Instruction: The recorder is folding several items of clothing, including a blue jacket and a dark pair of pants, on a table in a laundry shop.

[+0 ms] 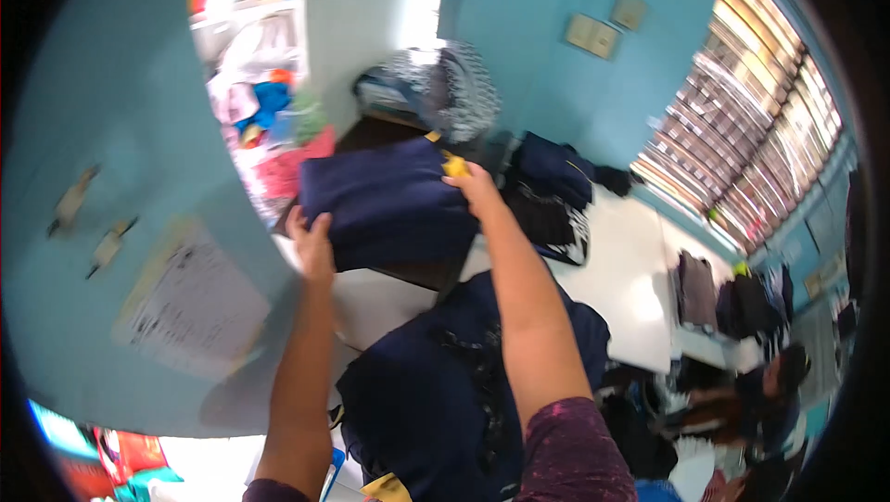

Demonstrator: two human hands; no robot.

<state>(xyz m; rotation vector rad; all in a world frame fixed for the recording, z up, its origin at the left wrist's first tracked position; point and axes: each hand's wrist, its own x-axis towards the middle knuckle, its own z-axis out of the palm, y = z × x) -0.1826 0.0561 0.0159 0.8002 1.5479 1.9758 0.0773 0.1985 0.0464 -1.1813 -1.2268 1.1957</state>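
Note:
A folded navy-blue cloth (pixel 389 206), seemingly a garment, spans the space between my two hands. My left hand (pixel 313 243) grips its left edge, thumb on top. At the opposite edge, my right hand (pixel 475 189) holds the cloth beside a small yellow piece (pixel 456 165). Beneath the folded cloth a dark brown surface (pixel 424 272) shows in part. Closer to my body lies a large spread navy garment (pixel 417 391) with black patterned trim, partly hidden by my right arm.
Behind the cloth sits a heap of grey-and-white patterned fabric (pixel 452 88). Dark folded clothes (pixel 549 182) rest on the white table (pixel 626 286) at right. A blue wall (pixel 139 154) curves along the left. Another person (pixel 758 398) is at the lower right.

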